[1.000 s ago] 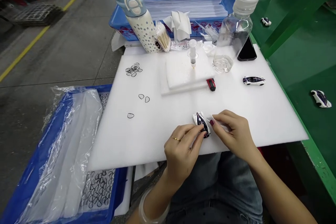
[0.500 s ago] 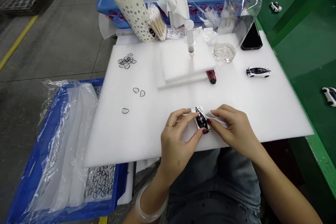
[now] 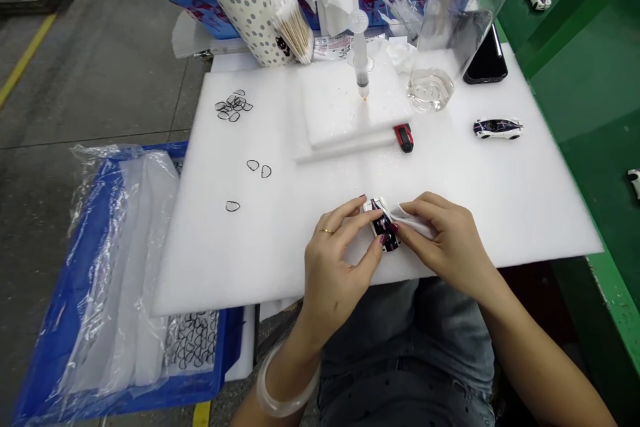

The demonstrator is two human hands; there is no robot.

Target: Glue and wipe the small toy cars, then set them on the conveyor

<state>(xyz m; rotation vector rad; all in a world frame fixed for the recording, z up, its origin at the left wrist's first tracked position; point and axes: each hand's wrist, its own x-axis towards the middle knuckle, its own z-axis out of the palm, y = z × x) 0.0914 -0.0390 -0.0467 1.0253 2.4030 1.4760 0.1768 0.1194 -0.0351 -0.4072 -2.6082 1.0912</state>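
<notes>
A small white and dark toy car rests on the white foam sheet near its front edge. The fingers and thumb of my left hand are closed on the car from the left. My right hand pinches a folded white cloth and presses it against the car's right side. Fingertips partly cover the car. Farther off, a syringe stands upright on a foam block. A red and black toy part lies against the block's front right corner.
Several thin black rings lie at the left. Another toy car sits at the right. A clear bottle, a phone, cotton swabs and a dotted flask line the back. A blue tray stands lower left.
The view has shifted slightly. Both hands stay at the toy car, with the cloth still against its right side; the left fingers have shifted a little on it.
</notes>
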